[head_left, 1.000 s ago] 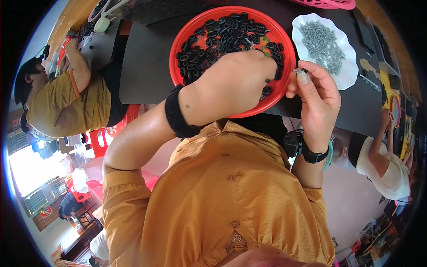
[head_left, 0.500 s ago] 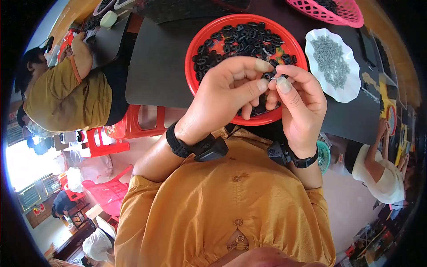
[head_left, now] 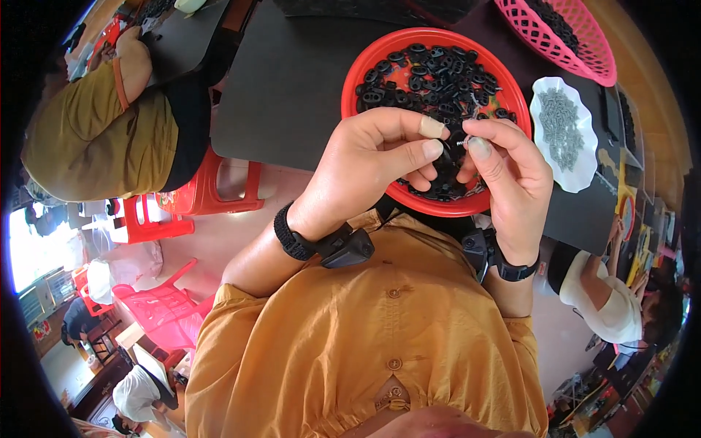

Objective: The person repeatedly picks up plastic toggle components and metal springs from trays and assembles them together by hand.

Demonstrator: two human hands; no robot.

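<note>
Over the red basin (head_left: 438,34) of black two-hole cord locks (head_left: 431,69), my two hands work close together. My left hand (head_left: 376,157) is closed in a pinch of thumb and forefinger on a small black cord lock (head_left: 447,155), partly hidden by the fingers; a bandage wraps the forefinger. My right hand (head_left: 515,171) pinches a tiny metal spring (head_left: 461,143) whose end sticks out toward the left hand. A small gap parts the spring from the left fingertips. On the right, a white wavy-edged dish (head_left: 584,180) holds a heap of similar springs (head_left: 561,130).
A pink lattice basket (head_left: 607,69) with black pieces stands at the far right of the dark table (head_left: 285,87). At left sits a person in an olive top (head_left: 102,139), near red stools (head_left: 219,193). Another person in white (head_left: 602,299) works at right.
The view has shifted, so the basin and dish appear farther right and slightly lower. My fingertips have drawn a little apart, and the spring's end now shows in the gap.
</note>
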